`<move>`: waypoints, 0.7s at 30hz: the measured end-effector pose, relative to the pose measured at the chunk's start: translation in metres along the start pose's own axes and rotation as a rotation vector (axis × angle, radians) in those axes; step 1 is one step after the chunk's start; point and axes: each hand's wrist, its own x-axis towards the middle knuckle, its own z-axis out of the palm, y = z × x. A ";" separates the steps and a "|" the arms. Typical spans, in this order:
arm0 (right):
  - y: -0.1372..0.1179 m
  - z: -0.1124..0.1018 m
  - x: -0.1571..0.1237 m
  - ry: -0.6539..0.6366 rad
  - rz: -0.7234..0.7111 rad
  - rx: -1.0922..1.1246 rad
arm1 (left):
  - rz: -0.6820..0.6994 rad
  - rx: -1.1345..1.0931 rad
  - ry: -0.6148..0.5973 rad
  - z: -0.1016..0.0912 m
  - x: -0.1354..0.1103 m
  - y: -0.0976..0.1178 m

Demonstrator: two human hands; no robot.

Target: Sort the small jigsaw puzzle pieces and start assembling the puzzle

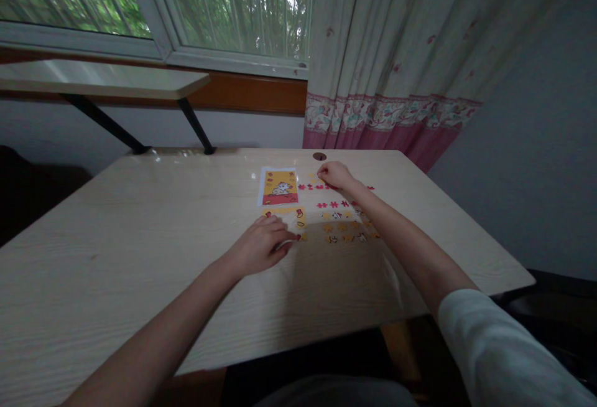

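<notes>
A partly joined jigsaw puzzle point(304, 213), yellow with small printed shapes, lies flat on the table. My left hand point(261, 245) rests over its lower left part, fingers spread and one fingertip at its lower right edge; the hand hides much of it. Just above the puzzle is a picture card point(280, 188) with a white animal on yellow and red. My right hand point(336, 175) is at the far end of the loose pieces, thumb and fingers pinched together; what is between them is too small to make out. Red puzzle pieces point(334, 204) and yellow puzzle pieces point(342, 227) lie in rows under my right forearm.
The pale wooden table point(140, 257) reaches to the wall, with a round cable hole point(319, 156) near its back edge. A raised shelf point(102, 80) on black supports stands at the back left. Behind are a window point(233, 9) and a patterned curtain point(373, 52).
</notes>
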 end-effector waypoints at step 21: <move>-0.008 0.003 -0.013 -0.012 -0.164 0.263 | -0.003 -0.003 -0.014 -0.001 -0.001 0.000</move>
